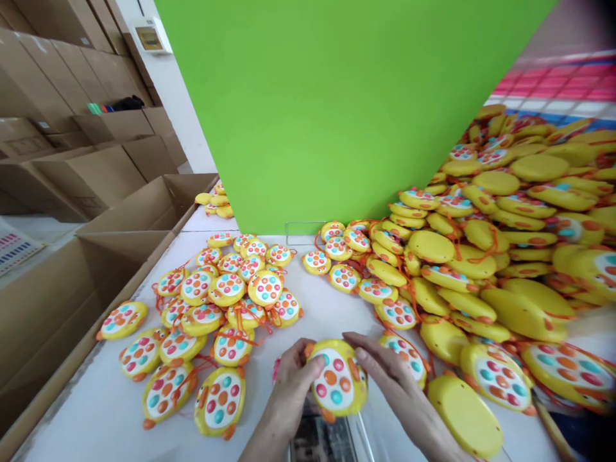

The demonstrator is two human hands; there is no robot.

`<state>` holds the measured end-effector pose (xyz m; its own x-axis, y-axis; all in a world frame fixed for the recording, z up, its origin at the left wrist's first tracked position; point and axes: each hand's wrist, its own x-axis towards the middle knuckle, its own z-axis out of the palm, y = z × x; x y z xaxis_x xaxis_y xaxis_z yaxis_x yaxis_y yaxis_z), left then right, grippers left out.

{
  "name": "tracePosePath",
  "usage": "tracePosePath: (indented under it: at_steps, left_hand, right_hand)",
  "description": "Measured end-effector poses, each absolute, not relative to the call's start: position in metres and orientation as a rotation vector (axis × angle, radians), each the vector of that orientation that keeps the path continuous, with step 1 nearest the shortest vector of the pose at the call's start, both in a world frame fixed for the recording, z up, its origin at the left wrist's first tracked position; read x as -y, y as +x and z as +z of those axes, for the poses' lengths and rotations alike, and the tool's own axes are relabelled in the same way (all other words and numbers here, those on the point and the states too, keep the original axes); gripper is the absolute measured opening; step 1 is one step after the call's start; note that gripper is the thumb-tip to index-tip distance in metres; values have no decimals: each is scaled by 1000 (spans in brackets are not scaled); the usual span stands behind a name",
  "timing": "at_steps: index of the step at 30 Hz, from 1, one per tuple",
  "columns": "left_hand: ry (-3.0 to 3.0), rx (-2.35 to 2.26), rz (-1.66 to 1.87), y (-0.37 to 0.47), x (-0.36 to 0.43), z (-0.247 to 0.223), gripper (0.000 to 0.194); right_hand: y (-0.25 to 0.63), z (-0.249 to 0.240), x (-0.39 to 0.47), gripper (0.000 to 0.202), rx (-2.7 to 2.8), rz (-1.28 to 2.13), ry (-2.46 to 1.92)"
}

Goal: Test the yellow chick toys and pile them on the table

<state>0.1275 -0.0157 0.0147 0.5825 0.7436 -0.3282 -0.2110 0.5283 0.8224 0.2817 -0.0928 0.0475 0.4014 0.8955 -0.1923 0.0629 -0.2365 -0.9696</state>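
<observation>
My left hand (294, 378) is closed around a yellow duck-shaped toy (334, 378), its thumb lying over the front. The toy has a white face with pink, orange and turquoise round buttons and orange feet. At its upper right edge is my right hand (385, 369), fingers stretched out and close together; whether they touch the toy I cannot tell. Beneath the held toy lies a dark, glossy flat object (322, 439), partly hidden. A loose group of the same toys (227, 289), mostly button side up with orange cords, lies to the left of my hands.
A large heap of the toys (471, 256) rises on the right, many with plain yellow backs up. Behind the white table (317, 301) stands a green panel (327, 115). An open cardboard box (110, 256) adjoins the table's left edge, with stacked cartons (52, 83) beyond.
</observation>
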Motion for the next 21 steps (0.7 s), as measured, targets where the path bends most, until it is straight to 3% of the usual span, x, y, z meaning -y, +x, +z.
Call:
tracePosePath:
  at_steps: [8,11,15,18,21]
  left_hand:
    - [659,-676,716,132,28,18,24]
    - [716,-631,681,131,29,19,32]
    - [876,-541,624,125,31,13,63]
    - [936,-607,612,122,28,9,60]
    - [811,-757,716,117,11,9,59]
  right_hand:
    - [256,27,106,61,647,1030,-1553]
    - [255,19,101,59,758,1016,-1623]
    - [259,15,96,57,882,936,-1723]
    - [262,14,98,52,1036,958,-1704]
    - [275,7,107,47,1198,706,-1858]
